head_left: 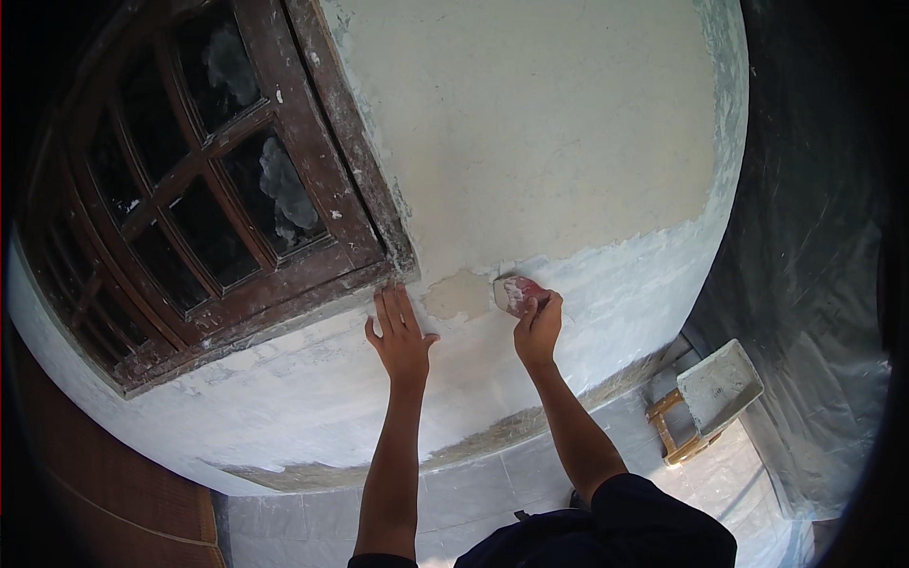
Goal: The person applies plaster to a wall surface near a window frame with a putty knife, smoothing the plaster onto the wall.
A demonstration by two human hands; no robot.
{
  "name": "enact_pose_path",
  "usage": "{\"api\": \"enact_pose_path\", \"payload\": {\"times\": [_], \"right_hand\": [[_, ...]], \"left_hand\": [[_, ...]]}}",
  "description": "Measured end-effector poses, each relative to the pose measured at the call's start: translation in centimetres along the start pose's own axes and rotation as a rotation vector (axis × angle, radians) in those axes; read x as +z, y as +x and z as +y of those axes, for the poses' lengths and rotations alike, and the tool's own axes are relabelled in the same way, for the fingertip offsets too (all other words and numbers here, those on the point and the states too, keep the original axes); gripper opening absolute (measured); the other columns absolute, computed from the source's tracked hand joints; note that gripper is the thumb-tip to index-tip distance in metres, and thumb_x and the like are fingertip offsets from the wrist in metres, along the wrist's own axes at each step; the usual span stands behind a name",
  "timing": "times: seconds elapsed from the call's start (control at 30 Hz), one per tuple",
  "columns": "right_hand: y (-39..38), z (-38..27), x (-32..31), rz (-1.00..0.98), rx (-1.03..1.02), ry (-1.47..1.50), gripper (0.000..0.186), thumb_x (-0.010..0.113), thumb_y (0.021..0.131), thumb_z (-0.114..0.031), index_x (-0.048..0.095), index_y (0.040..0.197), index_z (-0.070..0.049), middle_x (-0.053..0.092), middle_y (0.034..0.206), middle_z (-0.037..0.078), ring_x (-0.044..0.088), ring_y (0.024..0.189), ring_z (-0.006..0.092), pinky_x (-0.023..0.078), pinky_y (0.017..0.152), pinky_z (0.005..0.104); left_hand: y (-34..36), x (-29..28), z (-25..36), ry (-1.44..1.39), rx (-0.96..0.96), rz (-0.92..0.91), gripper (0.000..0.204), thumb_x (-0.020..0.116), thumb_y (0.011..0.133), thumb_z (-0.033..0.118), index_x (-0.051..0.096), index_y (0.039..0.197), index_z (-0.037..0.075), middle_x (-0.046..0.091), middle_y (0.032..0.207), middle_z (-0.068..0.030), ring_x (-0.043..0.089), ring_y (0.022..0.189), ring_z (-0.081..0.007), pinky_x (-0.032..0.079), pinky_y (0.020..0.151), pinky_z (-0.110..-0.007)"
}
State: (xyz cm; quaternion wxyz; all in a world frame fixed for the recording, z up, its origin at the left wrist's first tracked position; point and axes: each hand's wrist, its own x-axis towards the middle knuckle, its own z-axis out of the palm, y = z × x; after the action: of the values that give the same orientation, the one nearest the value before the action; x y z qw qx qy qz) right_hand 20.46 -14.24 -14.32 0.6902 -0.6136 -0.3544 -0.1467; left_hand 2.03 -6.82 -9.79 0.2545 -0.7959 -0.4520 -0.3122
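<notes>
Scraper [517, 295] with a reddish, white-smeared handle sits clamped between the thumb and fingers of a person's right hand [538, 327], held up to a partly coated wall [559, 123] just right of a bare beige patch [459, 295]. The right forearm [579, 421] slants from the near right toward the far left, the wrist roughly in line with it. To the left, the person's left hand [401, 348] is empty, its fingers [385, 308] pointing away and its thumb spread apart toward the right; the fingertips reach the near right corner of a brown wooden window [355, 227], though whether they press on the frame or the wall cannot be told. The left forearm [388, 464] stretches almost straight ahead, and dark sleeves [653, 506] show at the near edge.

The patch lies between the two hands, which are well apart. The window's edge bounds the left hand's far side, while bare wall runs clear to the right of the scraper until it meets dark plastic sheeting [805, 312]. On the near side, a white coat covers the wall down to a rough, bare strip [530, 426] along the grey floor [483, 488].

Counted in view: two hands, one scraper, one window, one whitish tray [721, 379] and, touching it at the near right, one wooden stool [663, 431].
</notes>
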Motion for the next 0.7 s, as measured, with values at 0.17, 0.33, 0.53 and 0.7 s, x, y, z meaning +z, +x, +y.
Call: {"api": "enact_pose_path", "payload": {"times": [0.17,0.33,0.53,0.7], "right_hand": [[-0.6,-0.8,0.8,-0.114,-0.175,-0.031,0.014,0.051,0.09,-0.001,0.045,0.102,0.005,0.053,0.089,0.019,0.056,0.08,0.0327,0.045,0.073,0.0386],[-0.7,-0.5,0.9,0.087,0.074,0.008,0.015,0.048,0.093,-0.004,0.044,0.104,0.006,0.052,0.089,0.02,0.057,0.079,0.0328,0.046,0.07,0.0375],[-1.7,-1.8,2.6,-0.135,-0.192,0.105,0.017,0.049,0.092,-0.002,0.045,0.106,0.006,0.053,0.092,0.021,0.057,0.079,0.0341,0.046,0.07,0.038],[-1.4,-0.7,1.2,0.009,0.081,0.031,0.019,0.049,0.093,-0.004,0.045,0.108,0.007,0.056,0.09,0.019,0.058,0.078,0.0318,0.047,0.071,0.0379]], "left_hand": [[0.2,-0.4,0.3,-0.022,-0.011,-0.027,0.12,0.084,0.056,0.048,0.02,0.149,0.007,0.027,0.153,-0.0124,0.024,0.142,-0.0281,0.025,0.104,-0.05],[0.2,-0.4,0.2,0.0,-0.019,-0.032,0.121,0.083,0.056,0.048,0.019,0.149,0.006,0.026,0.153,-0.0122,0.025,0.142,-0.0281,0.024,0.105,-0.05],[0.2,-0.4,0.3,-0.017,-0.003,-0.016,0.121,0.083,0.055,0.049,0.019,0.149,0.006,0.027,0.153,-0.012,0.024,0.142,-0.0281,0.024,0.104,-0.05],[0.0,-0.2,0.1,-0.001,-0.017,-0.029,0.121,0.083,0.055,0.049,0.02,0.149,0.006,0.027,0.153,-0.012,0.024,0.142,-0.0279,0.025,0.103,-0.049]]}}
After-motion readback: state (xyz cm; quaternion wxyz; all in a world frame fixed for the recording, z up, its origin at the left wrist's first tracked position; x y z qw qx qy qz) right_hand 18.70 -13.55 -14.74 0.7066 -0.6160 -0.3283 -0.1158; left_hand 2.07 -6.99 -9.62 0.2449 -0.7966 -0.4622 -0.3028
